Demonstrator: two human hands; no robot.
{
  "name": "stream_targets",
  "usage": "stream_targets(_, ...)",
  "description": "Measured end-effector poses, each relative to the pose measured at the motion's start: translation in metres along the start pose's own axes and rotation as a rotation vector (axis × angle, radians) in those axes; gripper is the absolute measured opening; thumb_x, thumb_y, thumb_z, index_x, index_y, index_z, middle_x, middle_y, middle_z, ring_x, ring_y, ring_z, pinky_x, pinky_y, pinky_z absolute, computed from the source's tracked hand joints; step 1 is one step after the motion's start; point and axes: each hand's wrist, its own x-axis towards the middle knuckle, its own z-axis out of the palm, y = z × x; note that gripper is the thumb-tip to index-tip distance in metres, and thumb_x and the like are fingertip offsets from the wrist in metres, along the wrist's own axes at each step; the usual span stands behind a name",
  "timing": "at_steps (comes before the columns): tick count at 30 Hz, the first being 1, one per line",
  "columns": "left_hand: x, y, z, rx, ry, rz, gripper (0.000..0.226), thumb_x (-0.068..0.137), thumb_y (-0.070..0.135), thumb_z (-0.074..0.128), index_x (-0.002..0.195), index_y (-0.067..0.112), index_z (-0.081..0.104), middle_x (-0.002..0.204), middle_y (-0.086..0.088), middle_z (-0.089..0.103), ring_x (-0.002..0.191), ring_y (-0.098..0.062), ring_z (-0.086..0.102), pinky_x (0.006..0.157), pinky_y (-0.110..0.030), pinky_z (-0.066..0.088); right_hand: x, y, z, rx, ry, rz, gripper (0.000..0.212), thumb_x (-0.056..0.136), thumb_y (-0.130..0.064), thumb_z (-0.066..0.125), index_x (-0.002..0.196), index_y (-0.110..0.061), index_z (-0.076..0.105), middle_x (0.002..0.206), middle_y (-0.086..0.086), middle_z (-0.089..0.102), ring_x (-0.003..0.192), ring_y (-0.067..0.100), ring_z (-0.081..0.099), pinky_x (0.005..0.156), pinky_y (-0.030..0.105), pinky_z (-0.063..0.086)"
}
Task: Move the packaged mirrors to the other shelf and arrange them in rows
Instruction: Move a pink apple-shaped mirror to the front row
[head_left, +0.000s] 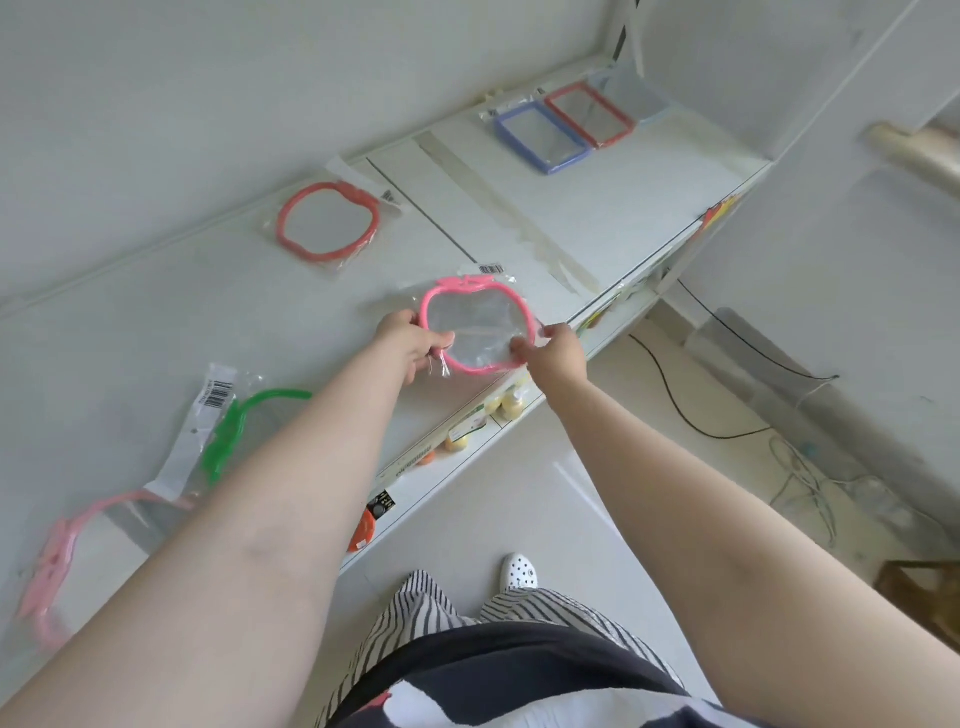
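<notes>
A pink apple-shaped packaged mirror (475, 322) is held over the white shelf top (322, 322), near its front edge. My left hand (413, 338) grips its left rim and my right hand (553, 351) pinches its right rim. A red round packaged mirror (327, 221) lies further back on the shelf. A green packaged mirror (234, 426) and a light pink one (67, 551) lie at the near left, partly hidden by my left arm. On the far right shelf section lie a blue rectangular mirror (540, 136) and a red rectangular one (589, 111), side by side.
The white wall (208, 78) runs along the back of the shelf. Strips of tape (509, 213) cross the shelf top between the sections. Lower shelves hold small bottles (511, 402). Cables (701, 415) lie on the floor at right.
</notes>
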Motion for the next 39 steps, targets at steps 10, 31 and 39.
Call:
stream_targets(10, -0.007, 0.029, 0.084, 0.087, -0.027, 0.092, 0.026, 0.078, 0.002, 0.075, 0.083, 0.013, 0.052, 0.084, -0.008, 0.064, 0.057, -0.013, 0.053, 0.053, -0.022, 0.045, 0.023, 0.030, -0.090, 0.486, -0.036, 0.103, 0.024, 0.083, 0.006, 0.064, 0.107, 0.011, 0.062, 0.080, 0.016, 0.062, 0.065, 0.023, 0.065, 0.075, 0.031, 0.061)
stream_targets(31, -0.015, 0.077, 0.386, 0.039, 0.035, 0.210, 0.025, 0.089, 0.020, 0.064, 0.067, 0.016, 0.055, 0.067, -0.002, 0.054, 0.068, -0.018, 0.053, 0.057, -0.022, 0.045, 0.123, 0.161, -0.342, 0.534, 0.053, 0.042, 0.016, 0.077, 0.010, 0.061, 0.081, -0.004, 0.065, 0.093, 0.018, 0.062, 0.072, 0.026, 0.064, 0.057, 0.023, 0.060)
stream_targets(39, 0.000, 0.100, 0.444, 0.133, 0.058, 0.215, 0.021, 0.084, 0.033, 0.068, 0.084, 0.012, 0.064, 0.082, -0.006, 0.067, 0.065, -0.023, 0.058, 0.055, -0.026, 0.044, 0.161, 0.183, -0.372, 0.634, 0.106, 0.089, 0.006, 0.088, -0.007, 0.064, 0.089, -0.012, 0.066, 0.104, 0.016, 0.067, 0.061, 0.016, 0.068, 0.086, 0.040, 0.059)
